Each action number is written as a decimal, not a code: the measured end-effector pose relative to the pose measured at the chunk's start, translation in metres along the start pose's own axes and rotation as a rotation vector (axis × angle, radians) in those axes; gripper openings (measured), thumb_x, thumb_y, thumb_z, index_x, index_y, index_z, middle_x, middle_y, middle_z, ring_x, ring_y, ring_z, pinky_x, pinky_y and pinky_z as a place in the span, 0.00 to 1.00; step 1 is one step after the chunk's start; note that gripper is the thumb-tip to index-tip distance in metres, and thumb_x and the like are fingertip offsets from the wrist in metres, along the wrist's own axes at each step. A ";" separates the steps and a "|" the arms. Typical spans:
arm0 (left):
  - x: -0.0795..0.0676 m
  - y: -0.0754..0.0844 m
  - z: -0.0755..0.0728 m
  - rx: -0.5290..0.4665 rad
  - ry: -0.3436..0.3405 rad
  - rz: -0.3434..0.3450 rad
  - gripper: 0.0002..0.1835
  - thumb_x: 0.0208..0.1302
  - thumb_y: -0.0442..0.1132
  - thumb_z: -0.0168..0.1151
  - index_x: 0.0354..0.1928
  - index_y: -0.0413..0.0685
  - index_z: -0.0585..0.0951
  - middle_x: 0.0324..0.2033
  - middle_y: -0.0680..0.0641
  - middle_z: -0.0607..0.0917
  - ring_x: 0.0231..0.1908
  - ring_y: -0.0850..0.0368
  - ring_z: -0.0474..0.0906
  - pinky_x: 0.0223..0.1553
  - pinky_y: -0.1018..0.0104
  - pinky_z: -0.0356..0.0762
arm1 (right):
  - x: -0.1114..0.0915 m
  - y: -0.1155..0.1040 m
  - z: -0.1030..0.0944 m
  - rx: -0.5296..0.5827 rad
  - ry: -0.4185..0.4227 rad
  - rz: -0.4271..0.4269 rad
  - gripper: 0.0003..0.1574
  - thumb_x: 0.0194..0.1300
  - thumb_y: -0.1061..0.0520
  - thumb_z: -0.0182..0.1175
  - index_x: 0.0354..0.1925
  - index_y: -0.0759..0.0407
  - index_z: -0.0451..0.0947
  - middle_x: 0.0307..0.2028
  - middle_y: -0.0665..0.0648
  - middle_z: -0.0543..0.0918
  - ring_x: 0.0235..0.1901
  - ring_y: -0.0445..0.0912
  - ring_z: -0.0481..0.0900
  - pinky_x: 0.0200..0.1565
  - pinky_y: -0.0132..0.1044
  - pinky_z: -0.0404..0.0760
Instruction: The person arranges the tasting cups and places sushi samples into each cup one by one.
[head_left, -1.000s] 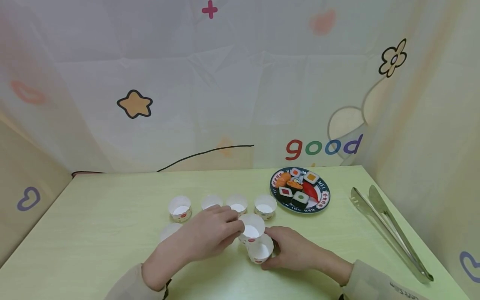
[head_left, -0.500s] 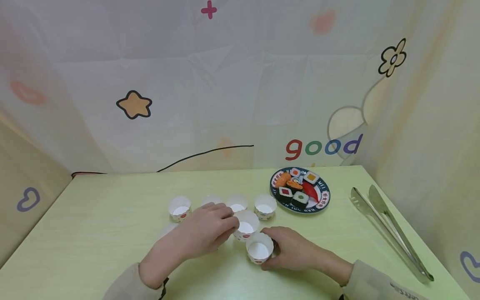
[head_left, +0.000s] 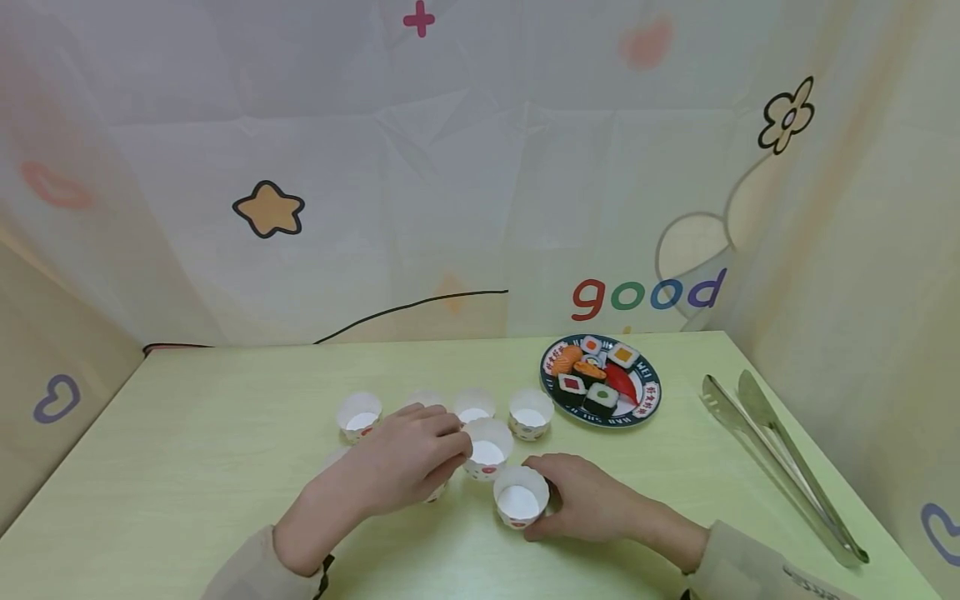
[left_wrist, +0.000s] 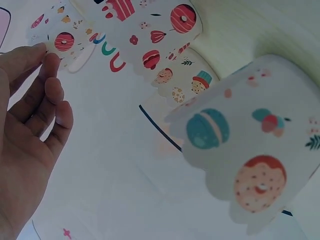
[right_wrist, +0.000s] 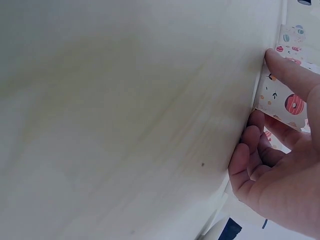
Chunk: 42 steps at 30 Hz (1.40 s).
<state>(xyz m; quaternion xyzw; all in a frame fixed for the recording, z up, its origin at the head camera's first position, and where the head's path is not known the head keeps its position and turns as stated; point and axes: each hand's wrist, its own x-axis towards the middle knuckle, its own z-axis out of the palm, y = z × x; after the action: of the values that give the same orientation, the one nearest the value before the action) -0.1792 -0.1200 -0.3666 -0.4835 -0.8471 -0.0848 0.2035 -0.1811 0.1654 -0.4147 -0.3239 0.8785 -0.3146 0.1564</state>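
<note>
A paper cup (head_left: pixel 487 452) is pinched at its rim by the fingertips and thumb of the left hand (head_left: pixel 412 457); whether its base is set down on the worktop (head_left: pixel 187 500) cannot be told. A second cup (head_left: pixel 521 498), nearer the front edge, is grasped from its right side by the right hand (head_left: pixel 581 500), with the thumb laid along the near side, and is seen upright in the head view.

Behind the hands, a row of four upright cups is spread toward the back edge: a left-end cup (head_left: pixel 360 418), two middle ones partly covered by the left hand, and a right-end cup (head_left: pixel 531 415). Two more cups are mostly hidden by the left hand and forearm. Donuts and sweets are printed on the cups' outsides.

A plate of sushi pieces (head_left: pixel 651 402) is set near the back edge, toward the right corner. Metal tongs (head_left: pixel 806 492) are laid along the right edge.
</note>
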 end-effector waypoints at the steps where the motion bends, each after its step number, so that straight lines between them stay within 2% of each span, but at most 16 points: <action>1: 0.000 0.000 0.000 -0.002 0.001 -0.002 0.05 0.66 0.37 0.71 0.35 0.53 0.83 0.34 0.56 0.82 0.36 0.59 0.77 0.43 0.65 0.76 | 0.000 0.000 0.000 0.001 0.000 0.002 0.30 0.53 0.46 0.81 0.51 0.49 0.80 0.44 0.39 0.81 0.44 0.39 0.76 0.54 0.45 0.76; 10: -0.003 -0.003 0.003 0.002 -0.017 -0.040 0.07 0.66 0.36 0.71 0.32 0.53 0.81 0.33 0.56 0.82 0.35 0.59 0.76 0.40 0.66 0.75 | -0.002 -0.001 -0.001 -0.010 -0.001 0.005 0.30 0.52 0.46 0.81 0.51 0.49 0.80 0.43 0.39 0.81 0.44 0.39 0.76 0.55 0.45 0.76; 18: -0.003 -0.002 0.009 -0.003 -0.086 -0.051 0.12 0.63 0.33 0.71 0.27 0.55 0.78 0.24 0.60 0.70 0.28 0.62 0.67 0.36 0.69 0.69 | -0.003 -0.001 0.000 -0.019 -0.002 -0.007 0.30 0.52 0.46 0.81 0.50 0.49 0.80 0.42 0.39 0.81 0.43 0.38 0.76 0.54 0.44 0.76; 27: -0.001 0.000 0.010 -0.024 -0.174 -0.063 0.10 0.64 0.34 0.70 0.29 0.56 0.79 0.25 0.60 0.72 0.28 0.62 0.69 0.36 0.68 0.69 | -0.004 -0.002 -0.001 -0.017 -0.008 0.004 0.30 0.53 0.45 0.81 0.51 0.49 0.80 0.43 0.38 0.81 0.44 0.38 0.76 0.55 0.46 0.76; 34: -0.001 0.000 0.013 -0.023 -0.196 -0.064 0.08 0.64 0.35 0.71 0.31 0.56 0.81 0.27 0.59 0.75 0.30 0.62 0.72 0.37 0.66 0.70 | -0.004 -0.003 -0.002 -0.015 -0.012 0.009 0.30 0.54 0.45 0.80 0.51 0.49 0.80 0.43 0.38 0.81 0.44 0.38 0.76 0.55 0.46 0.76; 42: 0.000 0.001 0.016 -0.005 -0.198 -0.055 0.08 0.65 0.35 0.70 0.31 0.57 0.83 0.28 0.59 0.74 0.30 0.61 0.72 0.37 0.66 0.70 | -0.004 -0.003 -0.002 -0.015 -0.012 0.006 0.29 0.54 0.45 0.80 0.51 0.49 0.80 0.42 0.38 0.80 0.44 0.38 0.76 0.54 0.45 0.76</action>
<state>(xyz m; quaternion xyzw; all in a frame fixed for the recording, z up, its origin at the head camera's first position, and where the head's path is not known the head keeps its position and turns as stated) -0.1828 -0.1138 -0.3805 -0.4668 -0.8758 -0.0440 0.1152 -0.1775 0.1675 -0.4109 -0.3244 0.8808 -0.3054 0.1603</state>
